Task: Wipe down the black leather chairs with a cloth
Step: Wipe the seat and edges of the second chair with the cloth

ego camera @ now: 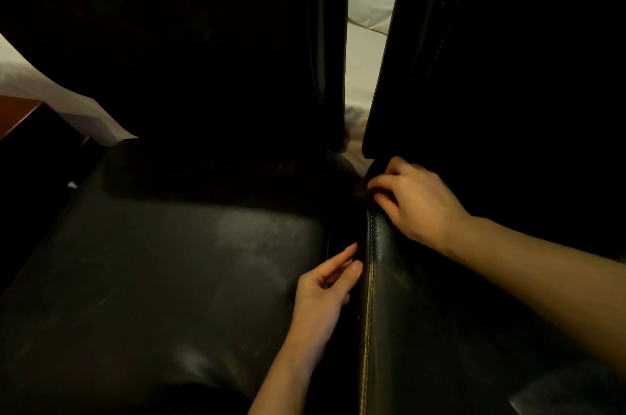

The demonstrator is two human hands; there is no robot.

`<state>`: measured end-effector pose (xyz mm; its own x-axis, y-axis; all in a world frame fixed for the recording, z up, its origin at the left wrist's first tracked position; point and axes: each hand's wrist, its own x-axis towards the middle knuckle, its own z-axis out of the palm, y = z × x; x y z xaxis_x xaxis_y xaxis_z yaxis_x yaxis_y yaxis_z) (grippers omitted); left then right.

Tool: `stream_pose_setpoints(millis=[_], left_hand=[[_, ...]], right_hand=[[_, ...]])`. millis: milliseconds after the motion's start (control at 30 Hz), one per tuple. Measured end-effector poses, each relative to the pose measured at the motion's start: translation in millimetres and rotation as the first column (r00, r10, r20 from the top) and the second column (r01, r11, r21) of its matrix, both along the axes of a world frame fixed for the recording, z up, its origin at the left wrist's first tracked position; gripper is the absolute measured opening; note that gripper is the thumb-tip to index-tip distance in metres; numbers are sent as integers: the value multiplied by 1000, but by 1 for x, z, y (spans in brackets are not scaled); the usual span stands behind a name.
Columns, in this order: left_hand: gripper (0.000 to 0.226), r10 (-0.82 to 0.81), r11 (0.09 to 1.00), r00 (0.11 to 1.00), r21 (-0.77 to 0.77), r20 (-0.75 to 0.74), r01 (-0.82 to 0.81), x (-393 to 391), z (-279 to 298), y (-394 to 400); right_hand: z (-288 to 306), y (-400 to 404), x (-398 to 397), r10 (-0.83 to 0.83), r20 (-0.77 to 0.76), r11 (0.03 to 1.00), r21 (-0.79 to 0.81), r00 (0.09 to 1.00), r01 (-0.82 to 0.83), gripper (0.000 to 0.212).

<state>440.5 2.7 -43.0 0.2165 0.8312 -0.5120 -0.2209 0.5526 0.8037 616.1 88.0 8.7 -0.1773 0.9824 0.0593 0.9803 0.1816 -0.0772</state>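
Two black leather chairs stand side by side, the left chair's seat point(176, 262) and the right chair's seat point(440, 330) separated by a narrow dark gap. My left hand point(325, 292) reaches into that gap, its straight fingers touching the stitched side edge of the right seat. At the back left corner of the right seat, my right hand point(416, 201) has its fingers curled round a small dark cloth point(363, 191). The cloth barely shows in the shadow. Both backrests rise dark behind the seats.
White bedding point(367, 24) shows through the slit between the two backrests and also at the left edge. A reddish wooden piece of furniture point(23, 116) stands at the far left beside the left chair.
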Motion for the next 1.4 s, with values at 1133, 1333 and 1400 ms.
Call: stream_pose_setpoints(millis=[1133,1333,1400], left_hand=[[37,-32,996,999,84,0,32,-5,-2,-5],[38,-74,996,997,39,-18,74,-10,12,-27],[36,-89,996,996,8,-30,89,-16,12,-40]], right_hand=[[4,-137,-10,308,-176,931,-144,935,-334,38],[10,-85,-6,231,-46,971,-55,972,-233,37],[7,-80,-12,153,-59,987,-37,986,-155,36]])
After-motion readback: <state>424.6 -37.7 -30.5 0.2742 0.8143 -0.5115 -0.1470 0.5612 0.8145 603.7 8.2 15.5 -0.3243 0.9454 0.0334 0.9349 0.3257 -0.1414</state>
